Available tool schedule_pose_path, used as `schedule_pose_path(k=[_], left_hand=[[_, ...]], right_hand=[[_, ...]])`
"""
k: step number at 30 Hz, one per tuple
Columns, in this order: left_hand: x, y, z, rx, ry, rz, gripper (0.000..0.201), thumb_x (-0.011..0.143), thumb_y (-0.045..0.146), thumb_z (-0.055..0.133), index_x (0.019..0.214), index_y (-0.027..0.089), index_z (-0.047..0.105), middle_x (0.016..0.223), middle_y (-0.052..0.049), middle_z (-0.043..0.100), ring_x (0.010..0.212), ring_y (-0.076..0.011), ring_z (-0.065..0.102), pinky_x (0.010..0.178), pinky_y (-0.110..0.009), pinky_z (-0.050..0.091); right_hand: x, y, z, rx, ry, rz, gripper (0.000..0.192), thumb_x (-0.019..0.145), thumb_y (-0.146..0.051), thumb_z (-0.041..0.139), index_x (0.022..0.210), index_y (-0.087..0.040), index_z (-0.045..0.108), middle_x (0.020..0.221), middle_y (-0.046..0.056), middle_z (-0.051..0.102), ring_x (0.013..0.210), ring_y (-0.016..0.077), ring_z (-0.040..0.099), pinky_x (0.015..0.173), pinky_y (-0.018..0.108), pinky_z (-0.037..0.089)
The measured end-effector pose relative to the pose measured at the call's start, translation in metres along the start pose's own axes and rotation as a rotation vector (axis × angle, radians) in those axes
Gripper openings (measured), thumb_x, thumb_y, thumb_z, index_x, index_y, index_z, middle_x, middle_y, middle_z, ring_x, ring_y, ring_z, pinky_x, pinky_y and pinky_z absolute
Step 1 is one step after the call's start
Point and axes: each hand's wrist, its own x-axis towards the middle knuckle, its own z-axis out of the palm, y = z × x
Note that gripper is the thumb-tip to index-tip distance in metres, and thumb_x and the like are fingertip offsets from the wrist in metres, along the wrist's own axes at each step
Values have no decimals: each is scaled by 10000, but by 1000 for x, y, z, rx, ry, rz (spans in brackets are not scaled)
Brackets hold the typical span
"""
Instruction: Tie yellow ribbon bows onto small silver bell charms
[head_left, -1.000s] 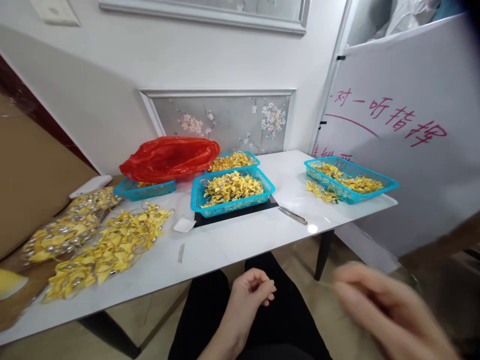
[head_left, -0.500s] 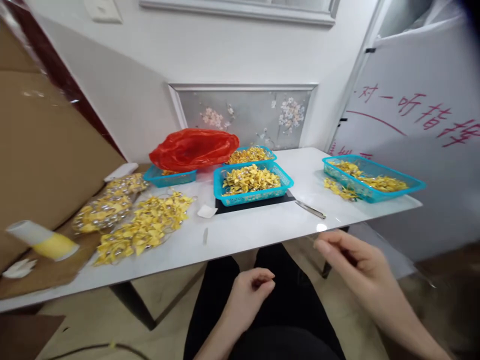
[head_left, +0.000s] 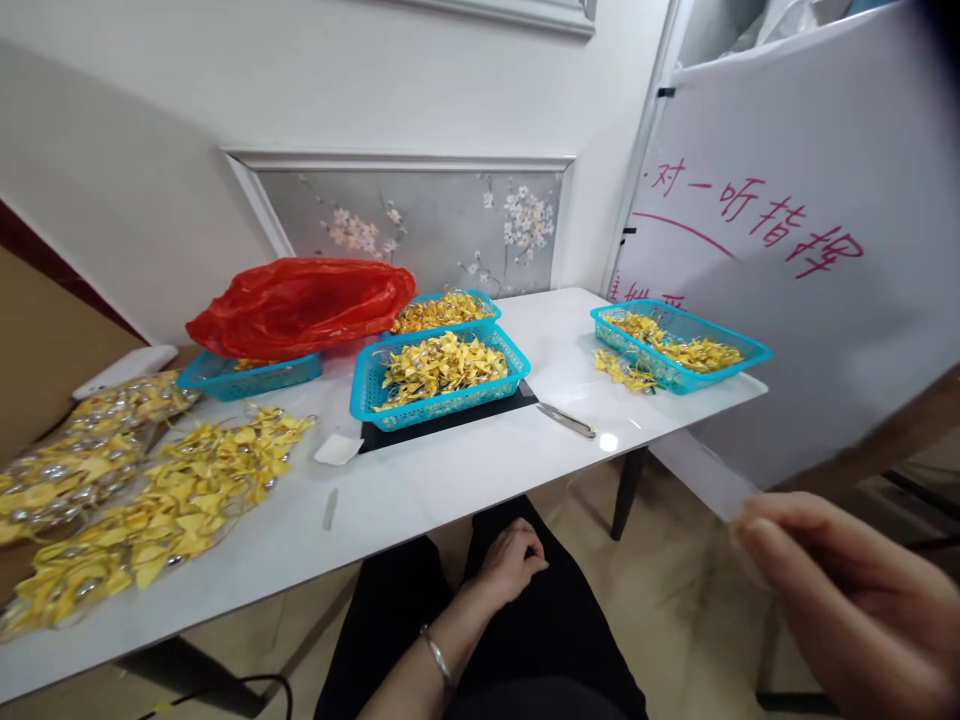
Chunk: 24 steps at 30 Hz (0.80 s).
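My left hand (head_left: 514,562) rests over my dark trouser leg (head_left: 555,600), its fingers loosely curled and nothing visible in them. At the lower right, my right hand (head_left: 862,590) is raised in front of the table's right side, thumb and forefinger pinched together. Whatever it may hold is too small or hidden to make out. On the white table (head_left: 442,480), a blue basket (head_left: 442,405) holds yellow pieces with silvery beads. A pair of metal tweezers (head_left: 568,420) lies right of it. More yellow beaded pieces (head_left: 187,490) lie in a pile on the left.
Another blue basket (head_left: 697,375) stands at the table's right end, loose yellow pieces (head_left: 622,370) beside it. A red plastic bag (head_left: 300,305) covers part of a blue basket (head_left: 255,380). Behind the middle basket is one more (head_left: 491,308). A whiteboard (head_left: 795,330) stands at right.
The view has turned right, so the table's things sit further left. My right hand has moved right and nearer the camera. My left hand has lowered onto my leg.
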Motion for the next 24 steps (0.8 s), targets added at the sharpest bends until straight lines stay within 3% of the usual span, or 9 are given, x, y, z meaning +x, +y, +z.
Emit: schedule_pose_path(k=[5,9,12,15,17,19,21,24], left_hand=[[-25,8,-14,-44,41,-23,213,940,303,613,1084,152,654,1062,-61,700,882,-210,689,779,-412,578],[-82,36,-44,-116,135,20,190,945,285,603,836,148,677,801,-1,705,727,-166,680,705,-346,566],[-129,63,-68,-141,278,56,149,888,173,649,747,175,693,750,13,712,730,-151,666,718,-271,517],[-165,81,-89,-127,427,61,191,882,182,620,699,197,674,712,9,692,669,-144,632,644,-229,468],[-184,86,-101,-119,516,57,216,897,194,571,692,208,640,688,8,664,640,-148,603,611,-234,441],[-198,87,-111,-121,583,63,230,899,216,552,673,218,594,660,15,629,617,-151,572,590,-243,417],[-209,86,-117,-129,624,81,244,906,254,548,665,224,564,641,21,594,601,-152,542,577,-250,396],[-220,81,-122,-153,639,109,255,918,288,535,672,226,553,625,28,558,579,-147,510,559,-251,373]], right_hand=[[0,2,48,74,-376,-99,253,934,-377,585,742,-217,628,693,4,546,613,149,515,530,221,416],[-14,18,88,177,-577,-97,280,965,-391,536,768,-203,601,811,35,596,706,168,575,604,232,472],[-34,17,115,299,-672,-16,292,977,-456,496,870,-207,605,965,71,634,855,199,626,718,255,516],[-47,-2,132,318,-847,20,334,1005,-495,415,872,-217,544,728,13,586,660,160,580,609,238,474],[-50,-20,138,288,-941,-52,332,1018,-471,393,826,-220,493,601,-39,473,515,124,462,500,225,379],[-49,-37,141,288,-959,-189,309,1027,-410,385,805,-217,478,604,-47,442,496,109,408,473,225,320],[-49,-51,143,308,-931,-334,279,1024,-339,392,798,-212,493,671,-27,493,553,110,444,508,222,336],[-50,-62,144,303,-913,-408,247,1011,-279,415,799,-211,521,686,-22,521,579,112,472,539,213,359]])
